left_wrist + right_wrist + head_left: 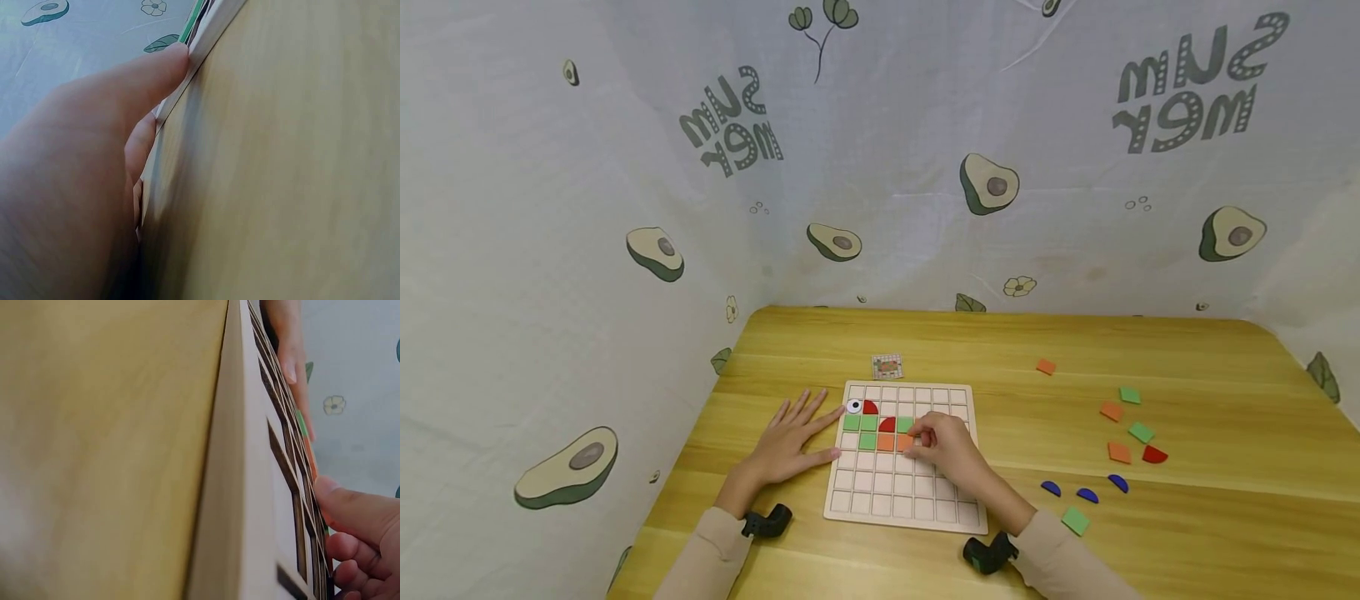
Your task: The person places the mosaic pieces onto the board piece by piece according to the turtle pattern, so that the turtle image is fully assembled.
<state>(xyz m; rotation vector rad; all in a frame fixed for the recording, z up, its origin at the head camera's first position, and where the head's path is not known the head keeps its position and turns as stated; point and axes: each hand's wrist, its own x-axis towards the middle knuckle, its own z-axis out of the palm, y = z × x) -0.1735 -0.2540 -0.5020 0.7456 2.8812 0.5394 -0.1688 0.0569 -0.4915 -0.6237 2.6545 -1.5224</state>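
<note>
A pale wooden grid board (pixel 904 504) lies on the table, with colored tiles in its upper left cells. My right hand (pixel 950 448) is over the board, fingers bent, thumb and index finger at two sides of an orange square tile (pixel 904 442). In the right wrist view the thumb (pixel 356 503) reaches the row of tiles. Beside that tile sits another orange square (pixel 885 442). Green squares (pixel 867 442), red quarter-circles (pixel 887 426) and a white eye tile (pixel 854 406) fill nearby cells. Spread flat, my left hand (pixel 786 442) has its thumb (pixel 165 65) against the board's left edge.
A small picture card (pixel 887 367) lies behind the board. To the right are scattered loose tiles: orange squares (pixel 1119 452), green squares (pixel 1075 521), a red quarter-circle (pixel 1154 454) and blue half-circles (pixel 1087 496). A printed curtain (pixel 910 167) hangs around the wooden table (pixel 1225 550).
</note>
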